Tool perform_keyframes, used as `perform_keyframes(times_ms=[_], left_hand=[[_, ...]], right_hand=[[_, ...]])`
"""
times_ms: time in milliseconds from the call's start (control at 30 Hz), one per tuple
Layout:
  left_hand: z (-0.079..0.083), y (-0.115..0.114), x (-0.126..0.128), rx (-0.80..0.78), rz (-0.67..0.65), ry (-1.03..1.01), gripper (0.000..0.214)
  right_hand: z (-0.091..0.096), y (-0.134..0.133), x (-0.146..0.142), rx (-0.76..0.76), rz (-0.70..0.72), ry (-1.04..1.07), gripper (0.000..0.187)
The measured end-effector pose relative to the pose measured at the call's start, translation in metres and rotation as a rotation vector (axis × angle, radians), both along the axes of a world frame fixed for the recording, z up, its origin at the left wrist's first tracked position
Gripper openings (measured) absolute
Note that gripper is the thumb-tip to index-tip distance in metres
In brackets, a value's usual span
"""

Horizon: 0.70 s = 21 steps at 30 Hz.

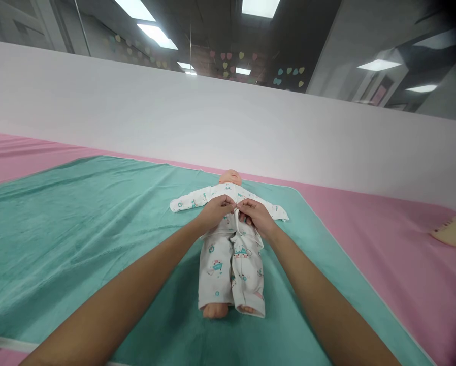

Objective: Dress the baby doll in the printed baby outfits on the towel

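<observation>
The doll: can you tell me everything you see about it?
The doll lies on its back on the green blanket, sleeves spread wide, head farthest from the camera. Its head looks smooth, like plastic. It wears a white, cloth-looking top and trousers with small coloured pictures. Its feet peek out below. The person's left hand and right hand pinch the top's front.
</observation>
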<state>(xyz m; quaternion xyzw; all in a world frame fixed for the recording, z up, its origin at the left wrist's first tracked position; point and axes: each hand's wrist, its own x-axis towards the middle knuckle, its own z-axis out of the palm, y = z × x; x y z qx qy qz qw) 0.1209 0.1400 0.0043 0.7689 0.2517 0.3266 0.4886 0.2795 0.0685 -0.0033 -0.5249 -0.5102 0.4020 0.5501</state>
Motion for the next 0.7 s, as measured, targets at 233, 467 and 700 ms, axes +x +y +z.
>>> perform_keyframes(times_ms=[233,467,700], left_hand=[[-0.0020,0.0000,0.0007,0.036,0.000,0.007,0.020],[-0.0023,0.0015,0.0000,0.083,0.027,0.056,0.017],[-0.0034,0.0040,0.0000,0.035,-0.035,0.026,0.015]], right_hand=[[-0.0004,-0.0004,-0.0006,0.009,0.005,-0.002,0.034],[0.0007,-0.0022,0.0000,0.019,0.045,-0.001,0.031],[0.0039,-0.0042,-0.0029,0.006,0.044,-0.050,0.026]])
